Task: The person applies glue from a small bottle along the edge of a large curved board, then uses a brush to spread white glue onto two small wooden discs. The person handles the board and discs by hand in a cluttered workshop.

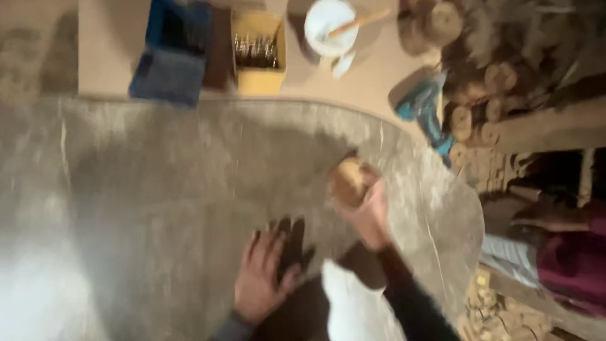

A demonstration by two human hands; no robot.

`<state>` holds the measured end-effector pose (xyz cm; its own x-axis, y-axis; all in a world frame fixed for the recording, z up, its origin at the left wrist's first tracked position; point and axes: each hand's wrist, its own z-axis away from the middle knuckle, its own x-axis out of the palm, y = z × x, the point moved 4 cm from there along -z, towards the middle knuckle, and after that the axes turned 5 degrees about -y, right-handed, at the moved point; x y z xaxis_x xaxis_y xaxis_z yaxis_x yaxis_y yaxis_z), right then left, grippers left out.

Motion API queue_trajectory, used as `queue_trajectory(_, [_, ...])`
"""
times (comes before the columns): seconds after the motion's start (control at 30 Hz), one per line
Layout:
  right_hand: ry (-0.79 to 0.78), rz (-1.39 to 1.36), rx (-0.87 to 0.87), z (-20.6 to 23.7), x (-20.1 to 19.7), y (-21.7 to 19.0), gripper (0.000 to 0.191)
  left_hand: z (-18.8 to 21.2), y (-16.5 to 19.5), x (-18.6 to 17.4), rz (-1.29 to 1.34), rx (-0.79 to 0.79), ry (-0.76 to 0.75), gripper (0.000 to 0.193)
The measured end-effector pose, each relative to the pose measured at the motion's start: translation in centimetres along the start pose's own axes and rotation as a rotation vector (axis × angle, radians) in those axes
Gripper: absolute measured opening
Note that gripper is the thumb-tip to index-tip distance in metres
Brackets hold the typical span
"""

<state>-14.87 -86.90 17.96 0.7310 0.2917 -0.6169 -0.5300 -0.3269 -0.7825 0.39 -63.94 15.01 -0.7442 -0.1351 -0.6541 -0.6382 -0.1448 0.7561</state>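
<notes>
Dim, warm light; heavy motion blur throughout, with pale glare lower left.

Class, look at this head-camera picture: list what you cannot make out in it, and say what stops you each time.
- Round wooden piece in the right hand: motion blur hides its exact shape and how the grip closes.
- Left hand on the grey slab: blur hides whether the fingertips press anything.
- Contents of the yellow box: too small and blurred.
- Blue power tool: partly hidden by the slab's edge.
- Person at right: cut off by the frame.
</notes>
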Motion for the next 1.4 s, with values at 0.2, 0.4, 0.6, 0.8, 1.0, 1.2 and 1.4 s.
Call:
queue_trajectory(0.2, [-0.303, -0.205, 0.045, 23.7, 2.7, -2.3, 0.078, 7.6, 1.3, 0.1, 0.397, -0.002, 0.084, 0.06])
queue_trajectory(0.4, [-0.173, -0.17, 0.087, 31.9, -2.7, 3.6, 0.083, 15.8, 5.0, 3.8, 0.257, 0.016, -0.073, 0.082])
queue_trajectory(0.6, [-0.109, 0.207, -0.165, 31.2, -6.3, 3.1, 0.089, 16.6, 7.0, 7.1, 0.032, 0.004, 0.054, 0.092])
queue_trajectory(0.8, [-0.177, 0.079, -0.264, 30.9, -5.7, -1.7, 0.093, 16.8, 8.4, 7.7, -0.058, -0.032, 0.129, 0.111])
queue_trajectory(1.0, [-0.295, 0.166, -0.021, 32.5, -9.0, -0.8, 0.071, 17.2, 8.4, 8.2, -0.087, -0.06, 0.177, 0.108])
queue_trajectory(1.2, [-0.015, -0.111, -0.012, 34.6, -13.1, 5.8, 0.072, 16.1, 9.9, 9.5, -0.173, -0.256, 0.303, 0.088])
queue_trajectory(1.4, [-0.182, 0.32, -0.218, 34.8, -12.5, 8.6, 0.084, 15.2, 10.6, 10.3, -0.109, -0.404, 0.354, 0.078])
